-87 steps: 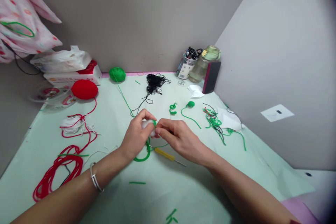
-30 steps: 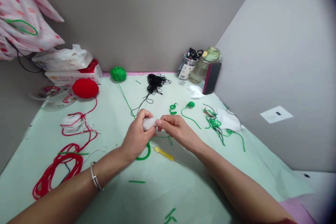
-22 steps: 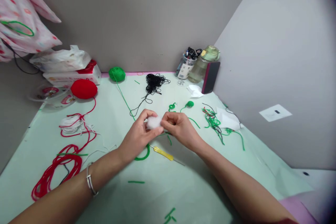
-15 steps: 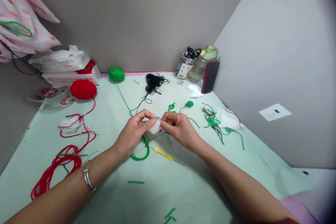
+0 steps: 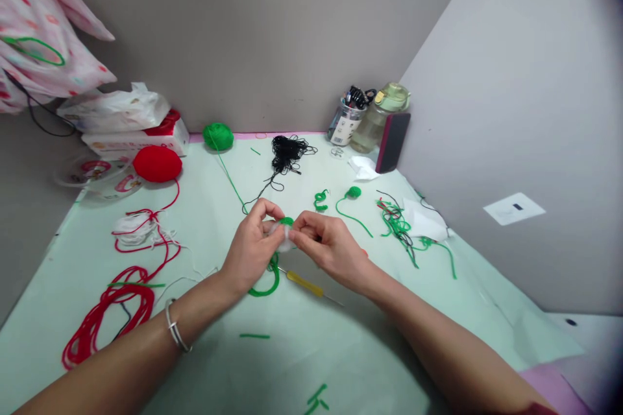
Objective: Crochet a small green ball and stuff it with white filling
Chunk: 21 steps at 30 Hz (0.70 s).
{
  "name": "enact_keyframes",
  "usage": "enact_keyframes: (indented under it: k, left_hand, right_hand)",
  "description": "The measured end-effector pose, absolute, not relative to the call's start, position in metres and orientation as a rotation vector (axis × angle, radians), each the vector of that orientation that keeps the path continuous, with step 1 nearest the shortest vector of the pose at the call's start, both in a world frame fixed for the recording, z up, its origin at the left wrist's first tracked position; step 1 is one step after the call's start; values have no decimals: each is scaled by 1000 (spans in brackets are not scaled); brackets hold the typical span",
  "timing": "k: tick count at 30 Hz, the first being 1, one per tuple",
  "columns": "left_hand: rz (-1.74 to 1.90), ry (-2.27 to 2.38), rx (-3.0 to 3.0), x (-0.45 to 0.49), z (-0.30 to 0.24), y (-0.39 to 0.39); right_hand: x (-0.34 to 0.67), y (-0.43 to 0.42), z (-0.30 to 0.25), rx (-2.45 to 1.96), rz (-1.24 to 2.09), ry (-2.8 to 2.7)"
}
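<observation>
Between my two hands is a tuft of white fluffy stuffing (image 5: 282, 241), with a small green crocheted piece (image 5: 287, 221) at its upper edge. My left hand (image 5: 256, 237) is closed, thumb and fingers pinching the stuffing from the left. From the right, my right hand (image 5: 325, 241) pinches the same tuft with thumb and forefinger; its other fingers are curled. Just below lies a yellow-handled crochet hook (image 5: 304, 283), its left tip by a loop of green yarn (image 5: 265, 288). An orange-red bit (image 5: 364, 253) shows behind my right hand.
Red yarn (image 5: 109, 318), a red ball (image 5: 157, 164) and white yarn (image 5: 134, 229) lie left. At the back are a green ball (image 5: 218, 136), black yarn (image 5: 288, 154), a pen cup (image 5: 345, 122), a bottle (image 5: 372, 128) and a phone (image 5: 393, 142). Yarn scraps (image 5: 396, 224) lie right.
My right hand has shifted slightly left and down against the stuffing. More of the green crocheted piece now shows above it. The view has moved slightly.
</observation>
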<state>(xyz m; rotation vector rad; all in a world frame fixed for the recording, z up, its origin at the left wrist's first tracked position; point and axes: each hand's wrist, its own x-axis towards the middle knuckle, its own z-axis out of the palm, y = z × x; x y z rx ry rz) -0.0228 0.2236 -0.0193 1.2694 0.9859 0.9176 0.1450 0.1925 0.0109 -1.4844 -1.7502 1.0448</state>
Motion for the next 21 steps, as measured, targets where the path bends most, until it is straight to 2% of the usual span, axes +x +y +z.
enact_keyframes:
  k: [8,16,21]
  left_hand:
    - [942,852,1225,-23,-17,219]
    - [975,947,1297,-24,-18,225]
    - [1013,952,1253,-21,-14,224]
  right_hand:
    - [146,197,3,-1571,799,-1655]
    - [148,189,22,-1464,945,-1877]
    - [146,184,25,-1392,830,-2076]
